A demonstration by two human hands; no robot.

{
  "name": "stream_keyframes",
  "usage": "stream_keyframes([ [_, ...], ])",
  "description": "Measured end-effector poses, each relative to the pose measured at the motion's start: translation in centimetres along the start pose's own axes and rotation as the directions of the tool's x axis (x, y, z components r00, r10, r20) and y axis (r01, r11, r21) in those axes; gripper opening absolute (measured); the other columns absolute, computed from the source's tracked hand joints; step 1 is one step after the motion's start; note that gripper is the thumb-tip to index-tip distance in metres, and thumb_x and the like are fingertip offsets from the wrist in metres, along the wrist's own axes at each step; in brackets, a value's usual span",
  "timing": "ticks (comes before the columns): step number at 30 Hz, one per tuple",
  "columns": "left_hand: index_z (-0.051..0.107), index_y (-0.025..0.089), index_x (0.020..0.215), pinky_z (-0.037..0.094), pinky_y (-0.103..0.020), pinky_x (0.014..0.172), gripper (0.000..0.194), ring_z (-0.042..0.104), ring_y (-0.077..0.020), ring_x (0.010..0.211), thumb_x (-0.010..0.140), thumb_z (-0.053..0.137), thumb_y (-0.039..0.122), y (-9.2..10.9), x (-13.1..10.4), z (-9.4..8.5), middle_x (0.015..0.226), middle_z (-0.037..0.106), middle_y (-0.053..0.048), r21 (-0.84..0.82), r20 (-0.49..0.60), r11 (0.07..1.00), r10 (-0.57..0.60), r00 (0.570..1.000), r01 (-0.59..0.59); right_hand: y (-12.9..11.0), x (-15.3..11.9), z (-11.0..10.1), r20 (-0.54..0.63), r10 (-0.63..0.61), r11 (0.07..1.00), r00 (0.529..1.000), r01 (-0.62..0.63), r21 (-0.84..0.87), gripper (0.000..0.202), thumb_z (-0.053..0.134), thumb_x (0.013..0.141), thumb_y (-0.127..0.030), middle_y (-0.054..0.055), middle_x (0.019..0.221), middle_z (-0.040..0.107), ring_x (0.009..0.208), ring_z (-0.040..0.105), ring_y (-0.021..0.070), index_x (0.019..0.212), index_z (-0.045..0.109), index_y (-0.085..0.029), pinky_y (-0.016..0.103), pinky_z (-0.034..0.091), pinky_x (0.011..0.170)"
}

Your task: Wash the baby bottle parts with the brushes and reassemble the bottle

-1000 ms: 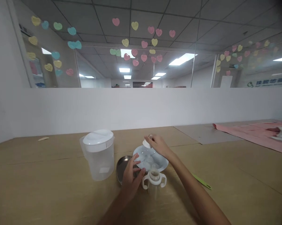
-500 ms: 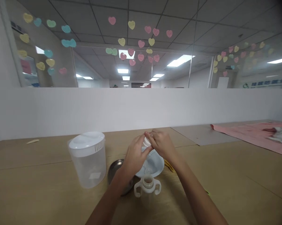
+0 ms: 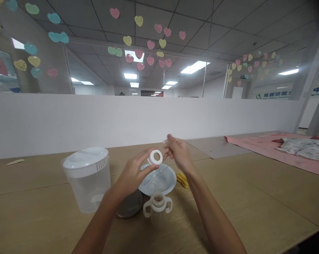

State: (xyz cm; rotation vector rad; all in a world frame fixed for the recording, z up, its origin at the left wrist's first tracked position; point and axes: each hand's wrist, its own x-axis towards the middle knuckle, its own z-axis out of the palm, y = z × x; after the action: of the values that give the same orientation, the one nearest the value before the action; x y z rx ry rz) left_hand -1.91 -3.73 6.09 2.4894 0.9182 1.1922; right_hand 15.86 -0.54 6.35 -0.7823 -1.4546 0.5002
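My left hand [image 3: 135,169] pinches a white bottle collar ring [image 3: 150,158] by its edge, and its round hole shows open toward me. To the right, my right hand [image 3: 178,151] is raised with its fingers drawn together. It is blurred, and a small clear thing seems to show at its fingertips, too faint to name. Below the hands stands a baby bottle [image 3: 158,211] with two white handles and an uncovered neck. Behind it sits a pale blue bowl [image 3: 171,181] with clear things inside, partly under my left hand.
Left of my left arm stands a translucent bucket [image 3: 86,185] with a white lid. A round metal dish [image 3: 131,204] lies beside the bottle, partly behind my left forearm. Yellow banana-like things [image 3: 182,180] lie by the bowl. Pink cloth [image 3: 254,150] spreads at the right.
My hands were together around the white collar ring; now the right hand has pulled away to the right. The ring stays in my left hand, turned to show its hole. The view has swung right.
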Motion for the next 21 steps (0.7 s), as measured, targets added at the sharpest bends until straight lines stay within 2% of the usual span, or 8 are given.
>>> stream_keyframes([
  [2,0.049,0.024,0.125,0.041,-0.033,0.096,0.044,0.051,-0.0223,0.114,0.084,0.05,0.04,-1.1,0.0,0.2,0.125,0.056,-0.004,0.064,-0.011,0.998,0.001,1.0,0.0,0.9,0.8,-1.5,-0.122,0.045,0.995,0.992,-0.034,0.091,0.051,0.04,0.081,-0.063,-0.006,0.041,0.042,0.037,0.041,0.0085,0.062,0.052,-0.017,0.024,0.038,0.046],
  [4,0.049,0.024,0.124,0.038,-0.035,0.099,0.044,0.049,-0.0223,0.116,0.082,0.052,0.038,-2.5,0.1,0.7,0.126,0.054,-0.005,0.18,-0.04,0.984,0.02,0.999,-0.012,2.5,1.0,-2.9,-0.143,0.002,0.999,0.99,0.003,0.032,0.05,0.046,0.079,-0.062,-0.002,0.049,0.049,0.046,0.047,0.0103,0.054,0.049,-0.019,0.025,0.04,0.049],
  [7,0.053,0.021,0.119,0.036,-0.037,0.101,0.039,0.045,-0.0231,0.118,0.081,0.053,0.032,-4.9,0.2,1.7,0.129,0.049,-0.008,0.383,-0.014,0.923,0.033,0.999,-0.025,6.1,-0.3,-3.5,-0.019,0.006,0.952,1.0,-0.012,-0.305,0.045,0.048,0.08,-0.056,0.001,0.052,0.05,0.053,0.046,0.0137,0.051,0.05,-0.022,0.029,0.038,0.056],
  [9,0.058,0.018,0.111,0.039,-0.037,0.095,0.033,0.049,-0.0243,0.11,0.08,0.053,0.028,-6.4,0.1,2.5,0.119,0.054,-0.01,0.495,0.048,0.869,-0.042,0.998,0.013,8.9,-2.1,-3.0,0.085,0.072,0.817,0.994,-0.01,-0.577,0.039,0.051,0.08,-0.051,0.002,0.059,0.054,0.058,0.047,0.015,0.054,0.055,-0.022,0.029,0.036,0.059],
  [12,0.061,0.016,0.106,0.04,-0.036,0.091,0.032,0.054,-0.0251,0.1,0.074,0.056,0.021,-8.4,-0.4,3.5,0.104,0.061,-0.012,0.601,0.16,0.797,-0.179,0.971,0.048,12.6,-4.7,-1.9,0.199,0.162,0.752,0.966,0.01,-0.659,0.017,0.061,0.073,-0.036,0.002,0.064,0.059,0.066,0.052,0.0164,0.071,0.064,-0.02,0.027,0.037,0.064],
  [14,0.06,0.014,0.109,0.04,-0.036,0.091,0.039,0.055,-0.0261,0.101,0.071,0.058,0.019,-9.3,-0.8,4.1,0.105,0.063,-0.013,0.637,0.213,0.768,-0.258,0.943,0.066,14.3,-5.7,-1.5,0.193,0.233,0.677,0.953,-0.017,-0.735,0.017,0.063,0.071,-0.032,0.002,0.07,0.062,0.073,0.054,0.0182,0.082,0.065,-0.019,0.028,0.037,0.069],
  [17,0.064,0.012,0.102,0.043,-0.038,0.085,0.033,0.06,-0.0284,0.095,0.07,0.058,0.019,-10.0,-1.2,4.8,0.099,0.066,-0.016,0.666,0.271,0.741,-0.355,0.895,0.092,15.5,-6.2,-1.3,0.172,0.243,0.62,0.955,-0.017,-0.784,0.02,0.064,0.07,-0.028,0.004,0.084,0.066,0.087,0.054,0.0219,0.088,0.063,-0.019,0.032,0.036,0.08],
  [21,0.068,0.011,0.083,0.046,-0.038,0.076,0.019,0.063,-0.0295,0.084,0.073,0.056,0.021,-10.0,-1.5,5.6,0.087,0.069,-0.018,0.669,0.314,0.737,-0.401,0.861,0.099,15.7,-6.2,-1.4,0.194,0.216,0.63,0.957,0.015,-0.776,0.015,0.059,0.076,-0.028,0.005,0.093,0.067,0.094,0.053,0.0232,0.086,0.065,-0.02,0.034,0.033,0.088],
])
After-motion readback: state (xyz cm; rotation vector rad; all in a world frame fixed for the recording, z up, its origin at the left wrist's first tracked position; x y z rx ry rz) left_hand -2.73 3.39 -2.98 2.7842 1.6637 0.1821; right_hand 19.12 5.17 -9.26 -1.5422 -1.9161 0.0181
